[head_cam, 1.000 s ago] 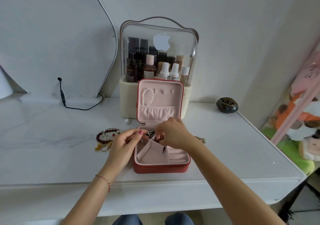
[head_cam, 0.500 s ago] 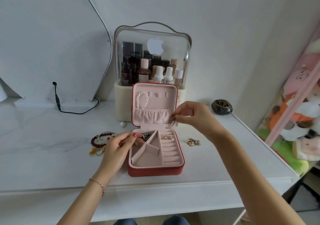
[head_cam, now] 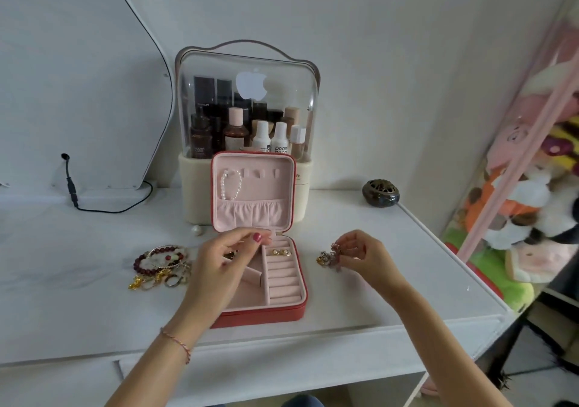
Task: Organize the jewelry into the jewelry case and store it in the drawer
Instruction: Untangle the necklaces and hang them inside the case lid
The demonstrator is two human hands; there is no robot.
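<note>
A red jewelry case (head_cam: 282, 312) with pink lining stands open on the white table. A pearl bracelet (head_cam: 231, 184) hangs in its lid and gold earrings (head_cam: 281, 252) sit in the top ring slot. My left hand (head_cam: 224, 262) hovers over the case's left compartments, fingers pinched with nothing visible in them. To the right of the case, my right hand (head_cam: 360, 253) pinches a small cluster of metal jewelry (head_cam: 329, 257) lying on the table. A pile of bead bracelets and gold pieces (head_cam: 163, 265) lies left of the case.
A clear cosmetics organizer (head_cam: 247, 115) full of bottles stands right behind the case. A loose pearl (head_cam: 196, 230) lies at its foot. A dark round ornament (head_cam: 380, 194) sits back right, a black cable (head_cam: 94, 199) back left. Stuffed toys (head_cam: 526, 212) fill a shelf past the table's right edge.
My right hand has moved from the case's lid down and right to the metal jewelry on the table and taken hold of it. My left hand has lifted slightly over the case.
</note>
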